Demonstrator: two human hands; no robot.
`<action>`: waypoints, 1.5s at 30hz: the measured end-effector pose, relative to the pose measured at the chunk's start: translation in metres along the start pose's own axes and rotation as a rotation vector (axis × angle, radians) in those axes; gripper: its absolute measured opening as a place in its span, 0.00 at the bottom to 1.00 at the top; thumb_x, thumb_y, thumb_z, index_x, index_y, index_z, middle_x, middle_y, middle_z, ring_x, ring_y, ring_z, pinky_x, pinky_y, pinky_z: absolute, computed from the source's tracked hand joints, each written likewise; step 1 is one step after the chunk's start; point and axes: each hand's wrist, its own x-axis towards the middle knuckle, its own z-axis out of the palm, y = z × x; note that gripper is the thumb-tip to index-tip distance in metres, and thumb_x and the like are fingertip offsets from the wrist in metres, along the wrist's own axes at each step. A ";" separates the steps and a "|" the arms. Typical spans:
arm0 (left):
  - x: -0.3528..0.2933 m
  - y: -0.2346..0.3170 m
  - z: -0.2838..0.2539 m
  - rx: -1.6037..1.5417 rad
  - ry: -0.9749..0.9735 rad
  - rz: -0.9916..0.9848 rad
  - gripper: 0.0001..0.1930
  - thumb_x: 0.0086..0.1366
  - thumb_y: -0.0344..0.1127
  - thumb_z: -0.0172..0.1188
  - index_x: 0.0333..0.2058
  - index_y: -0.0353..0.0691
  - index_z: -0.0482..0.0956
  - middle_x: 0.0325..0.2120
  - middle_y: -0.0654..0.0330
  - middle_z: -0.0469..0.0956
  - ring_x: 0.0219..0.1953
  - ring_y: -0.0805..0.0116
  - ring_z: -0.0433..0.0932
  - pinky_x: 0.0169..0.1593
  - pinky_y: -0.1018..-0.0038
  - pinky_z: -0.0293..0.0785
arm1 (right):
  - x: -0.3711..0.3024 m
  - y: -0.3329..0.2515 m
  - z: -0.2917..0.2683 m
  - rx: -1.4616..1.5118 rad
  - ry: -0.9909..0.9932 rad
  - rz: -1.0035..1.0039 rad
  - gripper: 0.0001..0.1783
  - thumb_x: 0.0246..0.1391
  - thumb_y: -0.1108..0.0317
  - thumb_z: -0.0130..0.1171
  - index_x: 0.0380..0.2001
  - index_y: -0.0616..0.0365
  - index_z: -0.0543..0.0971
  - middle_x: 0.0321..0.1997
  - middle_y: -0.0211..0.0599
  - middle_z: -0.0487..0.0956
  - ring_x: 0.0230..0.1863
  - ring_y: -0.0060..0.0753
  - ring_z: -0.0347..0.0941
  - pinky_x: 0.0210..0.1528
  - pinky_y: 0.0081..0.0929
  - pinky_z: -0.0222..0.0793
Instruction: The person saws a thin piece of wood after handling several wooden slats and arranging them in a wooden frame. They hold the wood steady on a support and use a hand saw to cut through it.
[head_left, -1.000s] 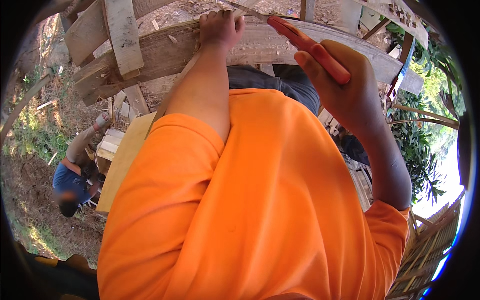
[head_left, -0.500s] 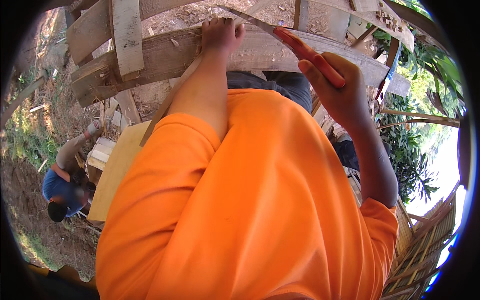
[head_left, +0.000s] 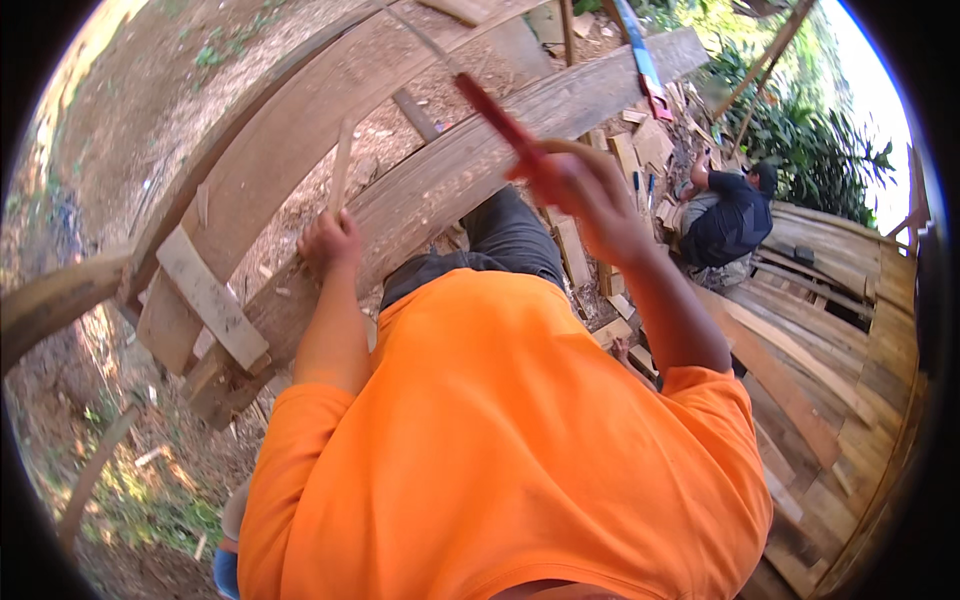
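My left hand (head_left: 330,244) is closed round a thin wooden strip (head_left: 342,168) at the near edge of a long weathered plank (head_left: 430,185). The strip's end sticks up past my fingers. Held above the plank, my right hand (head_left: 585,190) grips the red handle of what looks like a handsaw (head_left: 500,118). Its narrow metal blade points away to the upper left, seen almost edge-on. Motion blurs the right fingers and the handle. The blade is apart from the strip.
A wide curved board (head_left: 300,150) lies beyond the plank, with a short crosspiece (head_left: 212,298) at left. A blue-bladed saw (head_left: 640,60) rests across the plank's right end. A crouching person in dark clothes (head_left: 730,215) is at right, near scrap wood and stacked boards (head_left: 800,340).
My view has swung to the right. My left hand still holds the strip, which now points away from me. My right hand still holds the saw, now blurred by motion.
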 end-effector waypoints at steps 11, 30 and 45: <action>-0.004 -0.005 0.011 0.132 -0.043 0.090 0.18 0.71 0.47 0.50 0.36 0.35 0.76 0.34 0.46 0.79 0.42 0.45 0.76 0.50 0.51 0.67 | 0.122 0.234 0.029 -0.625 0.312 -0.383 0.10 0.50 0.60 0.65 0.32 0.53 0.83 0.38 0.34 0.79 0.52 0.41 0.71 0.60 0.41 0.61; 0.012 0.041 -0.059 0.502 -0.356 -0.104 0.20 0.73 0.47 0.48 0.38 0.34 0.78 0.34 0.44 0.80 0.39 0.41 0.78 0.46 0.48 0.71 | 0.166 0.285 -0.152 -0.181 0.456 -0.184 0.11 0.56 0.61 0.64 0.32 0.58 0.83 0.36 0.42 0.80 0.45 0.47 0.75 0.48 0.40 0.69; 0.000 0.017 -0.065 0.103 -0.235 -0.224 0.19 0.76 0.46 0.44 0.44 0.33 0.73 0.40 0.37 0.79 0.44 0.36 0.79 0.46 0.48 0.73 | 0.132 0.373 -0.450 -1.239 0.639 0.763 0.24 0.53 0.54 0.66 0.54 0.43 0.80 0.63 0.31 0.71 0.65 0.44 0.63 0.64 0.50 0.60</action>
